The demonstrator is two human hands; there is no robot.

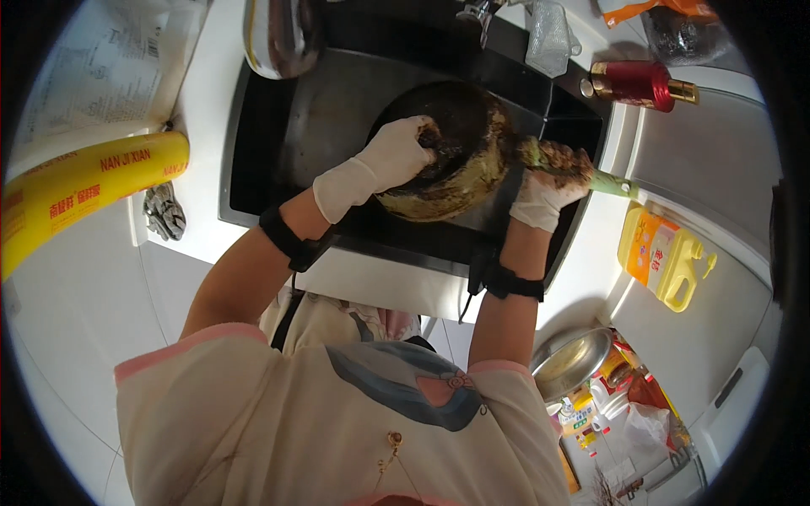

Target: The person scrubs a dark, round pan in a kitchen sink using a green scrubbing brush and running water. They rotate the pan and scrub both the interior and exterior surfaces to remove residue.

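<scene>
A round pan (487,139) with a dark inside and a wall caked in brown and yellowish residue is tilted over the black kitchen sink (316,120). Its green handle (614,184), smeared with brown grime, points right. My right hand (554,190), in a thin white glove soiled at the fingers, is closed round that handle. My left hand (405,152), also gloved in white, presses into the pan with curled fingers covered in brown grime. A dark brown wad shows at those fingertips; what it is cannot be told.
A faucet (481,19) and a mesh bag (550,41) are at the sink's back. A red bottle (639,85) and a yellow detergent jug (661,259) stand right. A yellow cling-film box (95,183) and a grey scrubber (164,212) lie left. A metal basin (573,364) is lower right.
</scene>
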